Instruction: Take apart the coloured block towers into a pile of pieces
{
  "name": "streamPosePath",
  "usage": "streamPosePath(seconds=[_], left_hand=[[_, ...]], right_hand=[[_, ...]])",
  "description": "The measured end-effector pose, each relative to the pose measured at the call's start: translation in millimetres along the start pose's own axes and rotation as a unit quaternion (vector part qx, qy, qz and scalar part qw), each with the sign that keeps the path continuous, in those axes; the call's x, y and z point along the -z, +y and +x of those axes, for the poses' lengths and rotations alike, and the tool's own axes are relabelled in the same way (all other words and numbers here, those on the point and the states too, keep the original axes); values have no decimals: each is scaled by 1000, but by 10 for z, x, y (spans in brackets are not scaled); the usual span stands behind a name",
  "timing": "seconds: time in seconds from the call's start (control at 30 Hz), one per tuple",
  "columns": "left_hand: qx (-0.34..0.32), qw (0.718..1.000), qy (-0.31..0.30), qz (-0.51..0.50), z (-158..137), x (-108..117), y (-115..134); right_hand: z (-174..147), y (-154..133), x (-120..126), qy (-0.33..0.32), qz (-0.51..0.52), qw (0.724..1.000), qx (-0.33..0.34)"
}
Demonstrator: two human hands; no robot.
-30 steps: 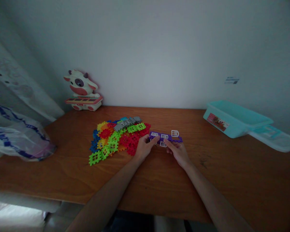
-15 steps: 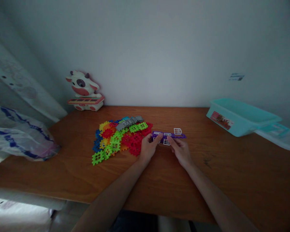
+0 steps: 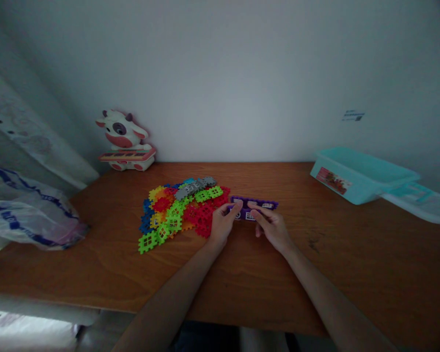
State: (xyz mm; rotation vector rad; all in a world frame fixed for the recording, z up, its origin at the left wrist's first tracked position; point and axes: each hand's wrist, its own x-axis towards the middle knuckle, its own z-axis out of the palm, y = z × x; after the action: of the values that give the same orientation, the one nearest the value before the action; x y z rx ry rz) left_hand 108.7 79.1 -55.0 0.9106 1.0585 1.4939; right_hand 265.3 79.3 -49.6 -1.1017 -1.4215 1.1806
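Observation:
Joined purple building tiles [image 3: 246, 213] with white window inserts are held between my two hands, a little above the table. My left hand [image 3: 223, 223] pinches their left end, thumb on the near face. My right hand [image 3: 272, 227] grips the near row by its right side, with a finger reaching across the back row. Fingers cover parts of the tiles. Just left of my left hand lies a pile of interlocking tiles, with red tiles [image 3: 204, 215] nearest, green tiles [image 3: 175, 223] in the middle, and grey tiles [image 3: 190, 188] on top.
A cow-shaped toy keyboard [image 3: 126, 142] stands at the back left of the wooden table [image 3: 271, 283]. A plastic bag [image 3: 33, 210] lies at the left edge. At the right sits a turquoise bin [image 3: 363, 178], a translucent lid [image 3: 421, 203] leaning by it.
The white window that stood up at the right end now lies within the purple back row. My right index finger has stretched over that row. The view has shifted slightly.

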Motion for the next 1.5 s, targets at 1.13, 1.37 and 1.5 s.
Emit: streamPosePath(seconds=[1.13,1.37,1.5], left_hand=[[-208,863,-79,454,61,297,-99],[-166,945,-85,267,94,246,-124],[-117,969,-73,204,87,199,-117]], right_hand=[[248,348,419,166,-286,939,93],[197,244,388,212,-212,944,136],[182,207,367,233,-171,943,165]])
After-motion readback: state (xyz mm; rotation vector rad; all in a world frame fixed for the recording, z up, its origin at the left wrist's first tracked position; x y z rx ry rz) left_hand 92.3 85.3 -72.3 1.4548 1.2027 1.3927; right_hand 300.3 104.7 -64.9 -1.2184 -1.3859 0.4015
